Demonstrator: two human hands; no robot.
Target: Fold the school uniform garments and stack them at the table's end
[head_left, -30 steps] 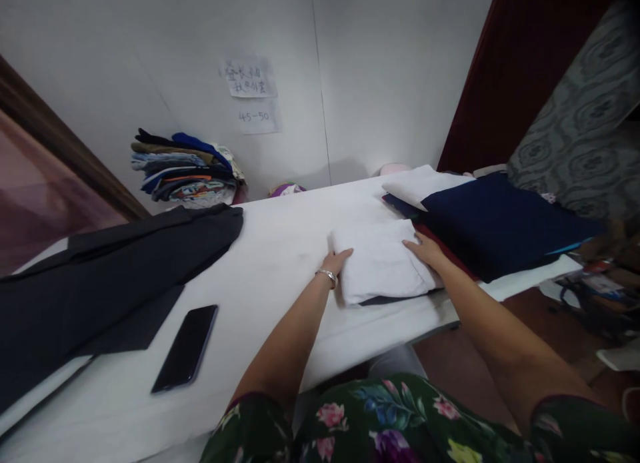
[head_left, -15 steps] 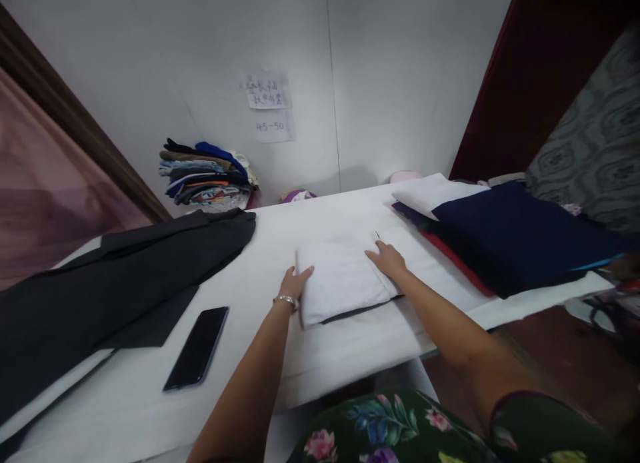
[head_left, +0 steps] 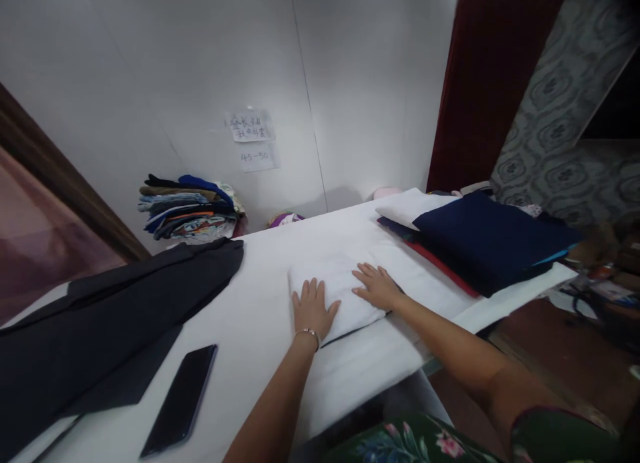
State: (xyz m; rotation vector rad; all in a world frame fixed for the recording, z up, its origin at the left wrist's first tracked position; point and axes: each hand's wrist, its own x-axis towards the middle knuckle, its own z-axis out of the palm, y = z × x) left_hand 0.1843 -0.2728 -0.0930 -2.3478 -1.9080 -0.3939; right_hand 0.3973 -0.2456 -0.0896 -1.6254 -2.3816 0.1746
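Note:
A folded white garment [head_left: 343, 293] lies flat on the white-covered table [head_left: 265, 276], a dark strip showing along its near edge. On its left part rests my left hand [head_left: 314, 310], palm down with the fingers spread and a bracelet at the wrist. My right hand [head_left: 376, 288] lies flat on the garment's right side, fingers apart. Neither hand grips anything. Parts of the cloth under both palms are hidden.
Dark trousers [head_left: 115, 316] cover the table's left side, with a black phone [head_left: 181, 400] beside them. A stack of folded clothes [head_left: 190, 210] stands at the back left. Navy fabric [head_left: 495, 240] lies in a pile at the right. Handwritten papers [head_left: 254, 140] hang on the wall.
Both hands have moved from the garment's side edges onto its top, and their fingers are now laid flat. The camera view has shifted, so the surroundings appear lower and further left.

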